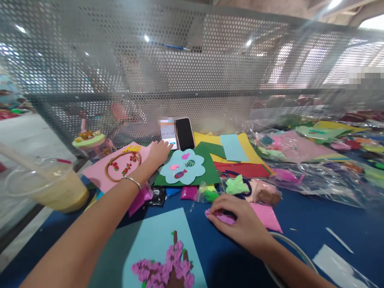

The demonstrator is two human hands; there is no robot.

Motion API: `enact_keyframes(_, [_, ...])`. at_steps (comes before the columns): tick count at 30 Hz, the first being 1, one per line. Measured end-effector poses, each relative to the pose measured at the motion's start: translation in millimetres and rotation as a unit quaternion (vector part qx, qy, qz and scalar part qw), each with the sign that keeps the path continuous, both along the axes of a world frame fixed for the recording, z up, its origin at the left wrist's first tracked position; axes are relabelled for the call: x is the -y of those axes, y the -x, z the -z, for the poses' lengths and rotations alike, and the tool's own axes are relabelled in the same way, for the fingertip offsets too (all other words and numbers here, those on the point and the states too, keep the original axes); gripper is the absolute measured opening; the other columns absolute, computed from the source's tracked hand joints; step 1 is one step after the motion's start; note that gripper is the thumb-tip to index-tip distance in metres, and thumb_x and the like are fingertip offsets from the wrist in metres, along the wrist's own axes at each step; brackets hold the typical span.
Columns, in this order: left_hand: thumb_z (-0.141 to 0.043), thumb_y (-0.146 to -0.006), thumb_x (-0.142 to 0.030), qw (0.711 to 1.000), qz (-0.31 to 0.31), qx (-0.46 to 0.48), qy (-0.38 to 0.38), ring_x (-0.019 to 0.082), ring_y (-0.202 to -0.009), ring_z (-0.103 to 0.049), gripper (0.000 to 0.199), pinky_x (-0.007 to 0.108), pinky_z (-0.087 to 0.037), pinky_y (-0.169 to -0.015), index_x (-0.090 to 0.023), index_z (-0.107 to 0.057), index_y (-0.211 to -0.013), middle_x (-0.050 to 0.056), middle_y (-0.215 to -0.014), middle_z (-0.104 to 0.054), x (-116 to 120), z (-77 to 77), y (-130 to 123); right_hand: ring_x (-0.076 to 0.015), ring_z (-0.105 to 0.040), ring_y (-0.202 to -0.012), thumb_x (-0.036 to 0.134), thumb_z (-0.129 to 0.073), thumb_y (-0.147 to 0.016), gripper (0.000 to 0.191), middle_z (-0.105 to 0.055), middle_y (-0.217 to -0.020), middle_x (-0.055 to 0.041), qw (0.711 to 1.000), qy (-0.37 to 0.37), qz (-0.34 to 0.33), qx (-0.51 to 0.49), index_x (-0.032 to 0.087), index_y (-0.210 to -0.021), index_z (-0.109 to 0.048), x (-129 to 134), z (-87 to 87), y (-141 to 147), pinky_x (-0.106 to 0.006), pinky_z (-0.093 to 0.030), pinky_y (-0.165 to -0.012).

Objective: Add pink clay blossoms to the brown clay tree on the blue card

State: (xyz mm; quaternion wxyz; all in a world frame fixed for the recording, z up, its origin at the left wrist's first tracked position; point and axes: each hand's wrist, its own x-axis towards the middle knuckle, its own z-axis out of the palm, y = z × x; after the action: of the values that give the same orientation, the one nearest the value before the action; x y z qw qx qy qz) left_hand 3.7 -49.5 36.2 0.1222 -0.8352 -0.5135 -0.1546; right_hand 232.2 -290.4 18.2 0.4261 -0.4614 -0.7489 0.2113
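My left hand (161, 150) reaches forward, its fingers stretched out and touching the lower screen of a lit phone (168, 132) that leans on the metal panel. A dark phone (185, 134) stands beside it. My right hand (235, 222) is low over the table, thumb and forefinger pinched on a piece of pinkish-purple modelling clay (223, 217). Between my arms lies a light blue sheet (160, 228) bearing a clay tree with purple blossoms (171, 262). A blue flower-shaped paper (182, 167) with small clay shapes rests on green paper (210, 164).
A pink card (99, 170) with a clay wreath lies on the left, near a drink cup (60, 186). Packets of clay (189, 193), a lime-green lump (237, 185) and clear plastic bags (318, 184) spread across the table. A perforated metal panel (210, 80) rises behind.
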Motion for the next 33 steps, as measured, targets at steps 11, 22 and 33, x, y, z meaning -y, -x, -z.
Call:
enact_keyframes(11, [-0.053,-0.088,-0.033,0.921,-0.069,0.38,0.05,0.021,-0.099,-0.058,0.033,0.041,-0.051,-0.083,-0.015,-0.054,-0.117,0.009,-0.117,-0.056,-58.0,-3.1,10.1,-0.0142,-0.062,-0.068,0.019,-0.063,-0.078,0.006,-0.066,-0.072,-0.0042,1.0,-0.018,0.002,-0.007,0.019,-0.072,-0.064,-2.7,6.5,2.9,-0.023,-0.048,-0.063])
enact_keyframes(22, [-0.054,-0.088,-0.032,0.876,-0.063,0.464,0.112,0.021,-0.099,-0.058,0.033,0.041,-0.051,-0.082,-0.015,-0.054,-0.117,0.009,-0.116,-0.057,-80.4,6.5,27.6,-0.0134,-0.063,-0.066,0.016,-0.063,-0.077,0.009,-0.068,-0.071,-0.0018,1.0,-0.012,0.01,0.025,0.021,-0.069,-0.061,-5.2,17.0,1.9,-0.023,-0.049,-0.062])
enact_keyframes(33, [-0.039,-0.09,-0.018,0.94,-0.088,0.329,-0.029,0.024,-0.109,-0.054,0.038,0.035,-0.042,-0.091,-0.014,-0.046,-0.127,0.012,-0.12,-0.057,-52.3,-4.4,27.5,-0.0124,-0.063,-0.067,0.015,-0.062,-0.08,0.008,-0.068,-0.073,-0.0014,0.999,-0.037,-0.007,0.019,0.021,-0.075,-0.06,-5.1,21.2,-0.6,-0.022,-0.05,-0.062])
